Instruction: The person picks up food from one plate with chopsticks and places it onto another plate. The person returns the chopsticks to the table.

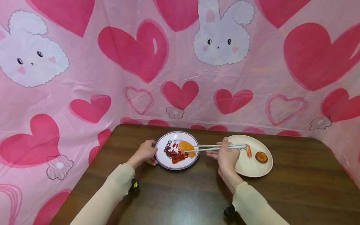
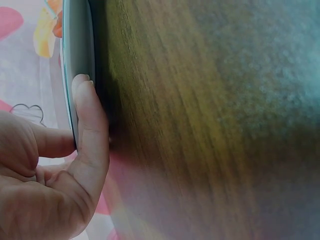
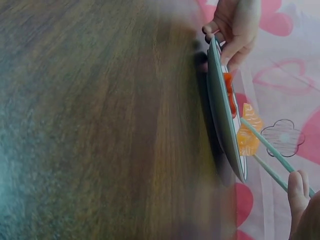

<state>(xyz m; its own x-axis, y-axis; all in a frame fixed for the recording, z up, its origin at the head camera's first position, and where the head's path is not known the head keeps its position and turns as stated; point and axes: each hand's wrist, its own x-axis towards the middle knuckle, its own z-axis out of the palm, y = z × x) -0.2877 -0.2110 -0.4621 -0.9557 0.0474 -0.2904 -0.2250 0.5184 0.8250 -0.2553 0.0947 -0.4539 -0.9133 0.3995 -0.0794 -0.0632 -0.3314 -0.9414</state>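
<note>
My left hand (image 1: pixel 148 151) grips the left rim of a white, dark-edged plate (image 1: pixel 165 141). In the left wrist view, its thumb is at the rim and its fingers lie against the plate's underside. On this plate are an orange slice with pale stripes, like salmon (image 1: pixel 185 146), a glossy red-brown piece (image 1: pixel 178 158) and a dark red curled piece (image 1: pixel 167 151). My right hand (image 1: pixel 228 158) holds a pair of pale green chopsticks (image 1: pixel 237 146). Their tips touch the orange slice (image 3: pixel 249 132), which stands up from the plate; I cannot tell if it is lifted.
A cream oval plate (image 1: pixel 250 170) lies right of my right hand, bearing a shrimp piece (image 1: pixel 249 152) and a round brown slice (image 1: pixel 261 157). Both plates stand near the back of the brown wooden table (image 1: pixel 180 202). A pink heart-patterned cloth (image 1: pixel 182 68) hangs behind and at the sides.
</note>
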